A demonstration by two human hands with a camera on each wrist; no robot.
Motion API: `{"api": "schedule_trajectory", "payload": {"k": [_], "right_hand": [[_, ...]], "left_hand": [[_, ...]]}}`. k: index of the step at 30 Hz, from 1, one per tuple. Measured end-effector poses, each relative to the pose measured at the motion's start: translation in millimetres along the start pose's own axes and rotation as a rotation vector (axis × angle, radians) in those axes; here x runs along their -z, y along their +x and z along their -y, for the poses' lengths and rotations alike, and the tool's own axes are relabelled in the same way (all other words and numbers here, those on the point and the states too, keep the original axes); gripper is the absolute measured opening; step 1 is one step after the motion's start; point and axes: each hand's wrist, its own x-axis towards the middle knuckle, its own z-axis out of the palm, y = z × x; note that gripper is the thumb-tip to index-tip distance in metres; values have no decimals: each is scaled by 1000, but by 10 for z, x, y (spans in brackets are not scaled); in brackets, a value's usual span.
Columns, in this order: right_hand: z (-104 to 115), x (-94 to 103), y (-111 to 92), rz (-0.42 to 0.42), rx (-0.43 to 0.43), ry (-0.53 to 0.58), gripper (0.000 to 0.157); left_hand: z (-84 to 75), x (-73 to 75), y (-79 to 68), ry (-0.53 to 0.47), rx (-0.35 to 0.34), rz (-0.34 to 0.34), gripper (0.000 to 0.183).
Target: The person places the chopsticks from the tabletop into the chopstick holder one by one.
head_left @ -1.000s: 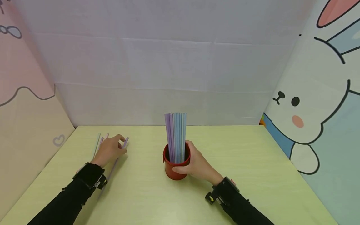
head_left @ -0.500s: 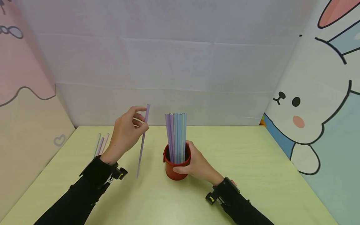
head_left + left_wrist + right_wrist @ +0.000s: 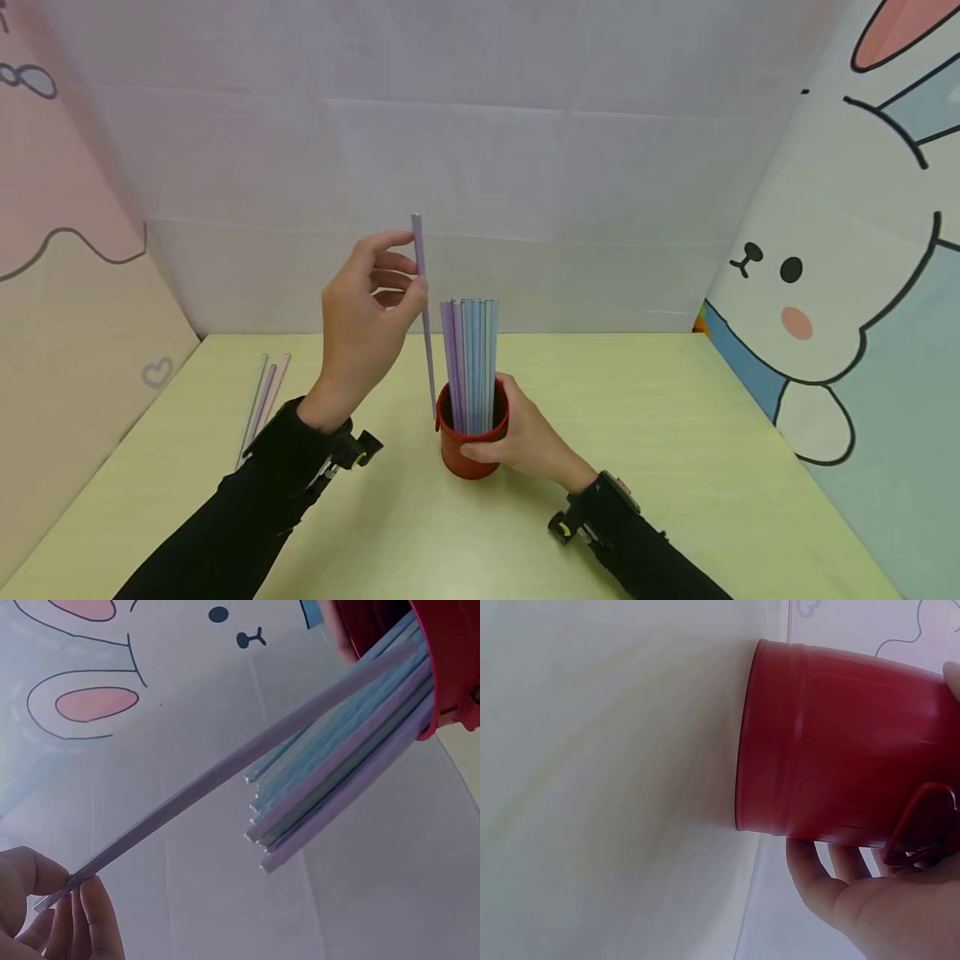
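My left hand (image 3: pixel 363 312) pinches a purple straw (image 3: pixel 428 342) near its top end, between thumb and fingers. The straw hangs almost upright, its lower end right by the left rim of a small red bucket (image 3: pixel 465 460). In the left wrist view this straw (image 3: pixel 225 765) slants across to the bucket's mouth. Inside the bucket stands a bundle of purple and light blue straws (image 3: pixel 471 358), reaching well above the rim. My right hand (image 3: pixel 532 437) grips the bucket from the right, thumb in front. The right wrist view has the bucket's side and base (image 3: pixel 840 742) close up.
On the left part of the pale yellow table (image 3: pixel 645 417) lie a green straw (image 3: pixel 253 400), a purple straw (image 3: pixel 265 396) and a pink straw (image 3: pixel 279 379), partly behind the left sleeve. A white cloth wall (image 3: pixel 600 183) rises behind the table.
My left hand has lifted the purple straw off the table, turned it nearly upright and carried it right to the bucket. My right hand has stayed on the bucket.
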Motion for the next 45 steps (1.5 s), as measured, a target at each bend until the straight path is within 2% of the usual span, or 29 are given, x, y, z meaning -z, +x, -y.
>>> {"api": "schedule_trajectory", "payload": {"k": [4,7,10,14,21,30,35,40,45], "right_hand": [[184,19,-30,1,5,4,87],[219,29,-39,8,-9,11,88],[209,34,-41,10,-10,25,88],[207,35,-46,13,-5,35,87],[216,33,-48,13,2,37,86],[196,26,-42,13,6,31,87],[-12,1,-2,7,-2,26,89],[-154,-9,28,-1,-10,6,92],[-72,-6,15,-6,-19,-6,91]], "left_hand": [[-99,-68,17,-30,-29,-14,39],[-81,-136,-14,-38,-53,-23,38],[110,-243,-89,-32,-64,-13,39],[437,-374,-217,-18,-35,20,41],[657,-462,-436,16,41,86,38],[802,-506,-581,43,78,139,43],[850,-495,-605,49,100,155,47],[904,-449,-612,92,109,176,49],[947,-334,-578,168,80,186,48]]}}
